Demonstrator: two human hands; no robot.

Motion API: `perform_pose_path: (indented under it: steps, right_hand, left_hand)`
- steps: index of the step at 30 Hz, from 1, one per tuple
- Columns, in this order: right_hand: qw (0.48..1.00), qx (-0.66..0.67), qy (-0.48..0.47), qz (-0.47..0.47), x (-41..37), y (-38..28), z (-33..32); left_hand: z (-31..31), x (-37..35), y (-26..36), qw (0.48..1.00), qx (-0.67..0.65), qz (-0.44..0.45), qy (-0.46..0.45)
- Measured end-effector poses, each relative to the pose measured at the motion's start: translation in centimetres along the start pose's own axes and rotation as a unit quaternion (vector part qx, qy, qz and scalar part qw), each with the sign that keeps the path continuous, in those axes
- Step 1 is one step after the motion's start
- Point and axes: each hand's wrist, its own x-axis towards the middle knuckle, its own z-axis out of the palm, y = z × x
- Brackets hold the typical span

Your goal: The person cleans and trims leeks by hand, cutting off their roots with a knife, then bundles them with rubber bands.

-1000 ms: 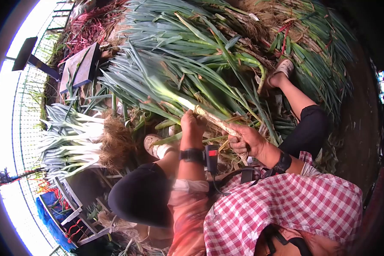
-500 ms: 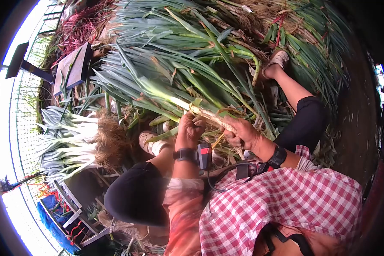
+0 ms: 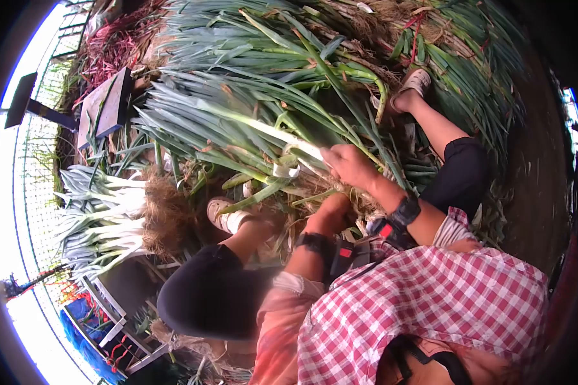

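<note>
Since half a second ago, the bare right hand (image 3: 352,165) has shifted up in the view and the bare left hand (image 3: 331,213) has dropped off the stalk toward the lap. The long green-and-white onion stalk (image 3: 295,141) also went from brownish and streaked to clean white along its thick end.

Right fingers are clamped round that white end, out in front of the body. Left fingers look curled, but they're blurry and partly hidden, so I can't tell what's in them.

The stalk's long axis runs diagonally: green leaves off to the upper left, thick end to the lower right, going into the right fist, root tip out of sight. A curled white strip of skin (image 3: 285,171) sits just below it.

Room-wise, the big heap of blue-green leaves (image 3: 237,51) crowds the far side, and knees in black trousers (image 3: 205,295) flank the hands. The bare dark-brown ground (image 3: 530,192) is over past the right leg.
</note>
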Motion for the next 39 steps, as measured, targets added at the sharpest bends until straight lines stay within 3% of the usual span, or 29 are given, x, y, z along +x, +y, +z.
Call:
perform_pose_path:
  steps: [1, 3, 5, 6, 7, 8, 9, 10, 11, 13, 14, 15, 17, 19, 20, 21, 22, 23, 26, 28, 29, 31, 33, 34, 35, 37, 38, 39]
  right_hand:
    - [0.993, -0.103, -0.006, -0.058, 0.7, 0.9, -0.5]
    - [0.997, -0.071, -0.007, -0.017, 0.1, -1.2, -1.6]
    - [0.999, -0.039, -0.017, 0.024, -0.8, -1.7, -1.6]
    - [0.996, -0.083, 0.008, -0.034, -1.2, -1.5, -1.3]
    - [0.987, -0.125, 0.033, -0.091, -1.7, -1.3, -1.0]
    - [0.980, -0.147, 0.041, -0.125, -2.1, -0.9, -0.6]
    - [0.981, -0.146, 0.040, -0.122, -2.5, -0.8, -0.3]
    - [0.970, -0.195, 0.040, -0.141, -2.9, -0.9, -0.1]
    - [0.955, -0.244, 0.041, -0.162, -3.2, -1.1, 0.0]
    - [0.944, -0.274, 0.030, -0.182, -3.8, -1.7, 0.0]
    - [0.933, -0.296, 0.026, -0.202, -4.1, -1.9, 0.1]
    - [0.922, -0.318, 0.023, -0.220, -4.2, -2.0, 0.1]
    - [0.924, -0.314, 0.033, -0.214, -3.9, -1.1, 0.3]
    - [0.938, -0.315, 0.052, -0.137, -2.6, 0.9, 0.4]
    - [0.939, -0.301, 0.071, -0.150, -1.5, 2.7, 0.2]
    - [0.945, -0.305, 0.047, -0.112, -1.2, 2.7, -0.5]
    - [0.947, -0.270, 0.072, -0.159, -1.0, 2.2, -1.0]
    - [0.945, -0.234, 0.095, -0.206, -0.9, 1.5, -1.4]
    - [0.955, -0.222, 0.050, -0.188, 0.3, 2.4, -1.0]
    - [0.963, -0.179, -0.001, -0.200, 0.2, 1.8, -0.8]
    - [0.953, -0.228, 0.038, -0.196, -0.6, 0.8, -0.6]
    - [0.950, -0.215, 0.039, -0.225, -0.8, 0.1, -0.5]
    - [0.948, -0.222, 0.037, -0.226, -1.9, -1.2, 0.0]
    - [0.947, -0.228, 0.036, -0.222, -2.1, -1.6, 0.3]
    - [0.948, -0.225, 0.038, -0.223, -1.8, -1.7, 0.6]
    - [0.902, -0.255, 0.083, -0.339, -1.7, -1.6, 1.1]
    - [0.892, -0.248, 0.066, -0.372, -1.6, -1.8, 1.1]
    - [0.893, -0.250, 0.069, -0.368, -1.7, -2.0, 1.1]
  left_hand:
    - [0.7, 0.5, -0.9, 0.984, -0.169, -0.045, 0.039]
    - [-1.5, -0.5, -3.1, 0.954, -0.214, -0.197, 0.068]
    - [-2.8, -1.9, -5.5, 0.919, -0.169, -0.194, 0.298]
    - [-3.9, -2.2, -5.9, 0.881, -0.055, -0.284, 0.375]
    - [-5.2, -3.3, -4.1, 0.830, -0.079, -0.291, 0.470]
    - [-5.8, -2.6, -5.9, 0.804, -0.047, -0.223, 0.550]
    - [-6.5, -2.1, -6.7, 0.791, -0.047, -0.098, 0.602]
    - [-8.0, -3.5, -3.7, 0.784, -0.359, -0.046, 0.505]
    - [-8.7, -4.3, -1.6, 0.757, -0.434, 0.020, 0.488]
    - [-9.7, -3.8, -1.5, 0.811, -0.311, 0.035, 0.495]
    - [-10.0, -2.1, -3.8, 0.813, -0.230, 0.052, 0.532]
    - [-10.2, -2.3, -3.2, 0.801, -0.311, 0.023, 0.511]
    - [-9.8, -1.3, -4.0, 0.780, -0.071, 0.026, 0.622]
    - [-8.7, -2.7, 1.4, 0.787, -0.040, 0.072, 0.611]
    - [-7.6, -3.4, 4.3, 0.790, -0.135, 0.119, 0.586]
    - [-6.5, -3.8, 5.7, 0.835, -0.180, 0.107, 0.509]
    - [-6.3, -5.4, 8.8, 0.850, 0.048, 0.114, 0.511]
    - [-5.1, -5.7, 9.4, 0.842, 0.039, 0.168, 0.512]
    - [-3.8, -7.8, 9.9, 0.886, -0.048, 0.125, 0.443]
    - [-4.7, -8.8, 9.4, 0.942, -0.191, 0.029, 0.274]
    - [-5.5, -8.3, 7.7, 0.907, -0.328, 0.044, 0.261]
    - [-7.4, -8.3, 6.3, 0.841, -0.325, 0.008, 0.433]
    - [-7.9, -6.2, 0.6, 0.688, -0.477, 0.029, 0.546]
    - [-8.5, -6.2, 0.4, 0.682, -0.541, 0.024, 0.491]
    - [-8.9, -4.7, 0.2, 0.620, -0.615, -0.014, 0.488]
    - [-8.9, -1.7, -1.6, 0.573, -0.747, 0.051, 0.335]
    - [-9.3, -1.5, 1.2, 0.509, -0.785, -0.017, 0.354]
    - [-8.9, -0.5, 0.6, 0.526, -0.768, 0.003, 0.364]
